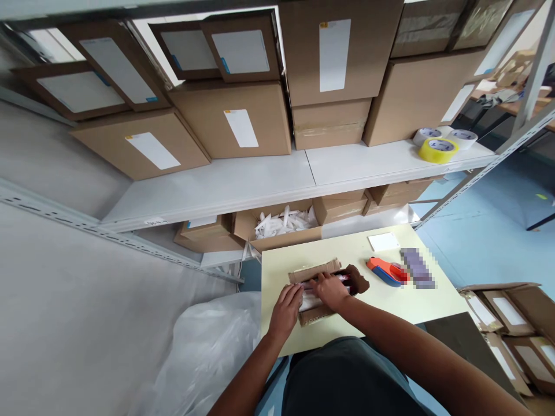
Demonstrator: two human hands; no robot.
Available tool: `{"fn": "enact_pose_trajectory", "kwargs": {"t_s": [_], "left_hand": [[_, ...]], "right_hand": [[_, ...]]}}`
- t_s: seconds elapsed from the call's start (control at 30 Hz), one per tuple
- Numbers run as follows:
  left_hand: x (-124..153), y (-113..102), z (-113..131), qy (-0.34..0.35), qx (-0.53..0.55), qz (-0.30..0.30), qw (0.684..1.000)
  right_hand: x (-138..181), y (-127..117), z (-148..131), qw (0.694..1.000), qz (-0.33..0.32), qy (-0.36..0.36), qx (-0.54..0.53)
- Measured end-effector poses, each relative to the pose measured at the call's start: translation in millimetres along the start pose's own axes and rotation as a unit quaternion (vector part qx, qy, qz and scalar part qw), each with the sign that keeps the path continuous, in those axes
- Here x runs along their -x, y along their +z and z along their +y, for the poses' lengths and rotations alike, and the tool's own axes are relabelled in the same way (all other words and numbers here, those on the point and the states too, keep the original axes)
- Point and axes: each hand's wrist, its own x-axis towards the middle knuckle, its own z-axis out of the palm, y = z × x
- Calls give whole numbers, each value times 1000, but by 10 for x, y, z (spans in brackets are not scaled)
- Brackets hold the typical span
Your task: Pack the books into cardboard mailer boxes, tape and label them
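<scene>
A small open cardboard box lies on the pale table, its flaps folded outward and its right end torn or bent. Inside it are a white item and a slim shiny pinkish packet, partly hidden by my hands. At the box's left end, my left hand has its fingers curled over the edge. My right hand reaches into the box from the right, its fingers closed on the slim packet. What lies under the fingers is hidden.
Right of the box lie an orange and blue tape dispenser, a white card and a blurred purple item. Ahead, a shelf holds cartons and tape rolls. Below it sits a bin of white pieces.
</scene>
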Motion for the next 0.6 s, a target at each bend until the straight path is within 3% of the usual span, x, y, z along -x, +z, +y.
{"fn": "enact_pose_trajectory", "kwargs": {"t_s": [0.2,0.5,0.6], "left_hand": [[6,18,-38,11,23,32,999],[1,-9,-30,10,37,9,999],[20,3,-28,-2,45,12,999]], "right_hand": [[-17,-16,-59,1000,-8,16,-11],[96,-116,21,999,-2,-3,-49],[406,-69,227,989,103,25,-102]]}}
